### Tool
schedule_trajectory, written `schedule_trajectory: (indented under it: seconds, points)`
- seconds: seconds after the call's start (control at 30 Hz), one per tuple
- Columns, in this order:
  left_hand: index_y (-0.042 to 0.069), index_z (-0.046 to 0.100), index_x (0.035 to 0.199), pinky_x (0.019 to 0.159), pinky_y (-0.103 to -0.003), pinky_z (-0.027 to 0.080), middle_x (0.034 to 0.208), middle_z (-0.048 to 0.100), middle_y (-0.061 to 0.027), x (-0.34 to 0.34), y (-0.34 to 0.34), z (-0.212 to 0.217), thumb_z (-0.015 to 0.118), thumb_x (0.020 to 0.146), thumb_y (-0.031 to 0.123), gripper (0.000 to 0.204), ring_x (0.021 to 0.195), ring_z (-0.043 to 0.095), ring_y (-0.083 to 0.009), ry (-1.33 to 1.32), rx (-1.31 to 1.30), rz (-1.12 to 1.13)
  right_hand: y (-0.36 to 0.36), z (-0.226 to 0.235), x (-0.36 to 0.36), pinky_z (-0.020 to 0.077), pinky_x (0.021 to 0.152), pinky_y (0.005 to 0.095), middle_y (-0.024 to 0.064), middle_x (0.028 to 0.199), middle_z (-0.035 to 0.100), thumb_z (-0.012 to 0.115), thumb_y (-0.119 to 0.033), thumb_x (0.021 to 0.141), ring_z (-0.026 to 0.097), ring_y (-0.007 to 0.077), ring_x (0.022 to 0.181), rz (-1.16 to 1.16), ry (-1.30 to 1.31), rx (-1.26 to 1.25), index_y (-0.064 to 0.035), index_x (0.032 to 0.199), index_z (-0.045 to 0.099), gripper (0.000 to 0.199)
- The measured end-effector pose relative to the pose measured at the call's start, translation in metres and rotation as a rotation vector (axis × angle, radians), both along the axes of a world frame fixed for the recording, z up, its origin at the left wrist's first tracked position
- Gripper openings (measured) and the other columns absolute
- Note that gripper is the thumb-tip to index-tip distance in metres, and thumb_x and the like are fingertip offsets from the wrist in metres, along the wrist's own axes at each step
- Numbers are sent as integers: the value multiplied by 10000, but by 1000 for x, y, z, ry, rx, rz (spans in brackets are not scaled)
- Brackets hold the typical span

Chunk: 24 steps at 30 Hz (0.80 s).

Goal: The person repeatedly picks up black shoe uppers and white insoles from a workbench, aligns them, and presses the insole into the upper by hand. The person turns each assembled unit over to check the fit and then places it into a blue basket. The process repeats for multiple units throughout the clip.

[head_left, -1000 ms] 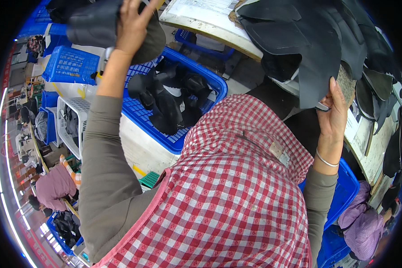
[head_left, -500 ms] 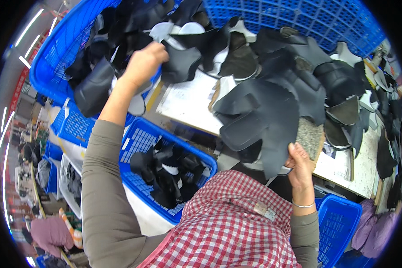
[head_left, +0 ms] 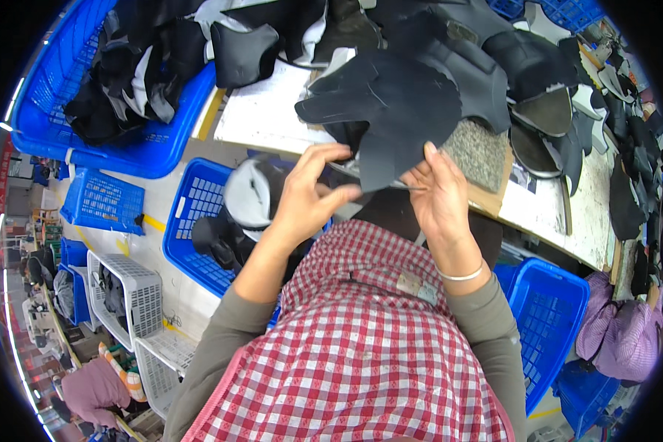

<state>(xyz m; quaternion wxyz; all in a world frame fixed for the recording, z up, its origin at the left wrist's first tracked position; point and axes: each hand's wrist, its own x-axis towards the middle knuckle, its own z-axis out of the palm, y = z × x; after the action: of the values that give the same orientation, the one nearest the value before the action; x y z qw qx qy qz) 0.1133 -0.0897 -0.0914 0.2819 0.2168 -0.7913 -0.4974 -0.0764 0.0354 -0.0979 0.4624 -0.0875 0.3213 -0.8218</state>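
A large black leather-like cut piece (head_left: pixel 409 96) with flaps lies over the near edge of the worktable, its lower tongue hanging toward me. My right hand (head_left: pixel 442 191) is at the right of that tongue, fingers bent in and pinching at its edge; the exact contact is partly hidden. My left hand (head_left: pixel 309 195) is left of the tongue, thumb and fingers apart, holding nothing. Beside its wrist, a curved piece with a white lining (head_left: pixel 248 195) shows at the blue basket (head_left: pixel 175 243), above dark pieces.
Black and white shoe-upper pieces (head_left: pixel 534 62) pile across the white worktable (head_left: pixel 258 118). A grey speckled block (head_left: pixel 475 155) sits at its edge. A large blue crate (head_left: pixel 144 158) holds more pieces at left. Another blue basket (head_left: pixel 552 309) stands right; white crates (head_left: pixel 144 302) stand lower left.
My left hand has come down from the far pile to beside the black piece's tongue. The white-lined piece now shows at the basket. The view has shifted, with more floor visible.
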Motion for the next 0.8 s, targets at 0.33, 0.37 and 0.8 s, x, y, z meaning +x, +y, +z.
schedule_trajectory:
  seconds: [0.33, 0.37, 0.8]
  points:
    - [27, 695, 1007, 801, -383, 509, 985, 625, -116, -17, 8, 51, 671, 814, -122, 245, 984, 622, -323, 51, -719, -148, 44, 19, 19, 522, 955, 334, 68, 1137, 725, 693, -368, 1044, 659, 148, 1061, 252, 176, 265, -31, 1183, 701, 365]
    - [29, 696, 1001, 800, -385, 503, 998, 623, -118, -18, 10, 59, 672, 815, -119, 239, 989, 620, -326, 43, -816, -225, 47, 21, 18, 523, 953, 331, 57, 1128, 728, 699, -368, 1040, 661, 145, 1051, 251, 184, 252, -34, 1183, 712, 364]
    - [7, 749, 966, 802, -293, 542, 942, 669, -70, -19, 22, 56, 674, 744, -195, 310, 920, 664, -200, 104, -356, -40, 74, 15, -15, 532, 941, 310, 101, 1211, 739, 651, -250, 1062, 671, 155, 1036, 182, -106, -248, -35, 1199, 730, 267]
